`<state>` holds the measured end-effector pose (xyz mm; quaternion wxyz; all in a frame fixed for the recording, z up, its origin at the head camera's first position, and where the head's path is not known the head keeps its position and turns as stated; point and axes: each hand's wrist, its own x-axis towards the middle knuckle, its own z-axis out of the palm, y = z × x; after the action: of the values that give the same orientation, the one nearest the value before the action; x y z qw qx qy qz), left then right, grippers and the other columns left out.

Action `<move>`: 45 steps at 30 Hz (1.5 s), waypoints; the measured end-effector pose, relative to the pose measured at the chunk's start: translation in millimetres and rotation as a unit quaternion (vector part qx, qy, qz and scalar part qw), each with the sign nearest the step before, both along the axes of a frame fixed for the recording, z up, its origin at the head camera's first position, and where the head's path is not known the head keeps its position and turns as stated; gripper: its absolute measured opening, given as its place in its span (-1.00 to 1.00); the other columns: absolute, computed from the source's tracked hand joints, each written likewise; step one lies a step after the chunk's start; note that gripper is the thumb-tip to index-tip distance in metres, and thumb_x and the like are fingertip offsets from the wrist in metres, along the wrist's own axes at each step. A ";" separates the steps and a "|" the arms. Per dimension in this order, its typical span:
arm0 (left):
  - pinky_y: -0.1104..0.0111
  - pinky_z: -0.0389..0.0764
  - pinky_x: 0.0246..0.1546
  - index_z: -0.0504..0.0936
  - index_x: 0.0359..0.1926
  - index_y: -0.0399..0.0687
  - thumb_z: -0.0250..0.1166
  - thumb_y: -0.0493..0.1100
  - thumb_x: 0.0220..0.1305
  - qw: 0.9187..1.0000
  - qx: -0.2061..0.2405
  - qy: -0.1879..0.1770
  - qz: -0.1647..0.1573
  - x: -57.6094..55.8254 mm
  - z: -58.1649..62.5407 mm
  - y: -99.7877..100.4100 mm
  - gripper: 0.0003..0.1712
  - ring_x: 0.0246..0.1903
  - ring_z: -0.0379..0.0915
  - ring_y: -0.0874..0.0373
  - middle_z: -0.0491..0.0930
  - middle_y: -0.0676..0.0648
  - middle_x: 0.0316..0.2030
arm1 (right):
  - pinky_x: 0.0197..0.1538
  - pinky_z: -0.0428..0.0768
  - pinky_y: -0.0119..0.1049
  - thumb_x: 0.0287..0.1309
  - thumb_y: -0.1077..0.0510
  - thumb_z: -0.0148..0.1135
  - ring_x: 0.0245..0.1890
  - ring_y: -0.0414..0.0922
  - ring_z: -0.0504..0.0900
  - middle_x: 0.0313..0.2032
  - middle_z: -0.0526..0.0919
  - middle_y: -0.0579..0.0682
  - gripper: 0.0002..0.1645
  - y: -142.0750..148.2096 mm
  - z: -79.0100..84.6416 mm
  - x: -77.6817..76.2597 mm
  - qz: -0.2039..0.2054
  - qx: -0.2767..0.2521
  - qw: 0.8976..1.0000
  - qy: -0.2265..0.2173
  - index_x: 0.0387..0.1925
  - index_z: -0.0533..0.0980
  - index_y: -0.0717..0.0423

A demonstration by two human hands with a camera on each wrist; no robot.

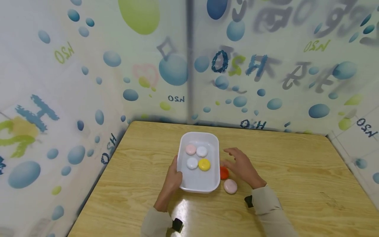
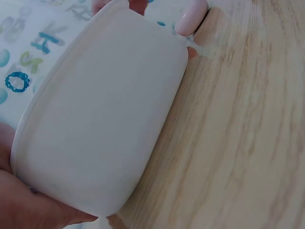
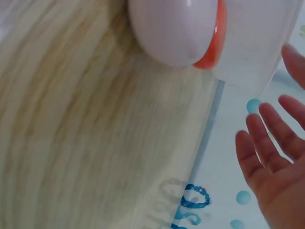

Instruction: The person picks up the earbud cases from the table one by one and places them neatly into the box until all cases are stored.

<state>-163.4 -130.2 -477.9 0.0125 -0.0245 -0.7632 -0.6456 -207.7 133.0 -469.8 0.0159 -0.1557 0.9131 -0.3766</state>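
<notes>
A white plastic tray point(image 1: 199, 181) stands with its long side running away from me. Inside lie a pink disc point(image 1: 190, 149), a white disc point(image 1: 202, 151), a second white disc point(image 1: 192, 163) and a yellow disc point(image 1: 204, 164), all glossy and rounded. My left hand point(image 1: 173, 177) grips the tray's left side, thumb over the rim; the left wrist view shows the tray's outer wall point(image 2: 105, 109). To the right of the tray, my right hand point(image 1: 243, 167) hovers with fingers spread, holding nothing. Near it on the table are a red disc point(image 1: 224, 173), partly hidden by the tray, and another pink disc point(image 1: 230, 186).
The wooden table point(image 1: 142, 158) reaches back to a patterned wall point(image 1: 189, 108) with blue and green spots and lettering. Another wall point(image 1: 59, 131) runs along the left side. Dark bands show at both wrists.
</notes>
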 end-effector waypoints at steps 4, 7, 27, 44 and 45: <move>-0.04 -0.04 0.26 -0.07 0.31 -0.45 -0.29 -0.64 -0.24 1.000 0.002 -0.010 0.006 2.4 6.6 0.7 -0.11 0.27 -0.09 -0.25 0.04 -0.43 0.26 | -0.02 0.50 -0.04 -0.04 -0.05 0.28 0.04 0.03 0.43 0.12 0.41 -0.02 -0.31 2.9 -6.3 2.3 0.019 0.020 0.998 -0.059 0.16 0.35 0.05; 0.00 -0.04 0.27 -0.08 0.32 -0.42 -0.30 -0.64 -0.21 1.000 0.000 -0.020 0.008 2.9 7.6 0.7 -0.11 0.28 -0.09 -0.22 0.03 -0.40 0.28 | 0.00 0.50 -0.09 -0.11 -0.06 0.34 0.02 -0.02 0.44 0.10 0.43 -0.05 -0.27 0.3 -12.2 3.2 0.024 0.049 0.995 -0.088 0.15 0.37 0.02; 0.00 -0.04 0.27 -0.07 0.32 -0.41 -0.29 -0.64 -0.17 0.999 0.024 -0.027 0.006 2.0 6.6 1.8 -0.14 0.27 -0.07 -0.22 0.06 -0.39 0.27 | -0.20 0.49 -0.27 -0.19 0.01 0.40 -0.27 -0.17 0.47 -0.21 0.54 -0.11 -0.41 -7.2 -22.5 1.8 0.029 0.080 0.996 -0.037 -0.02 0.50 0.04; 0.01 -0.01 0.27 -0.03 0.33 -0.35 -0.29 -0.65 -0.18 1.000 0.020 -0.009 0.016 -7.3 -16.0 -0.9 -0.12 0.26 -0.01 -0.19 0.10 -0.37 0.26 | -0.22 0.57 -0.25 -0.09 0.06 0.34 -0.20 -0.09 0.47 -0.08 0.50 0.03 -0.36 -14.5 11.6 -11.3 -0.039 -0.002 0.998 0.047 0.08 0.42 0.16; 0.02 -0.01 0.27 -0.03 0.33 -0.33 -0.29 -0.64 -0.18 1.000 0.019 -0.007 0.018 -8.5 -19.6 -1.2 -0.12 0.26 -0.01 -0.17 0.11 -0.36 0.26 | -0.21 0.57 -0.25 -0.09 0.07 0.34 -0.19 -0.09 0.47 -0.07 0.50 0.02 -0.37 -17.9 13.5 -11.3 -0.032 -0.011 0.999 0.042 0.08 0.42 0.15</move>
<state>-171.9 -131.5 -497.5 0.0196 -0.0063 -0.7509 -0.6601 -218.9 115.1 -456.3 -0.0365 -0.1427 0.9133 -0.3797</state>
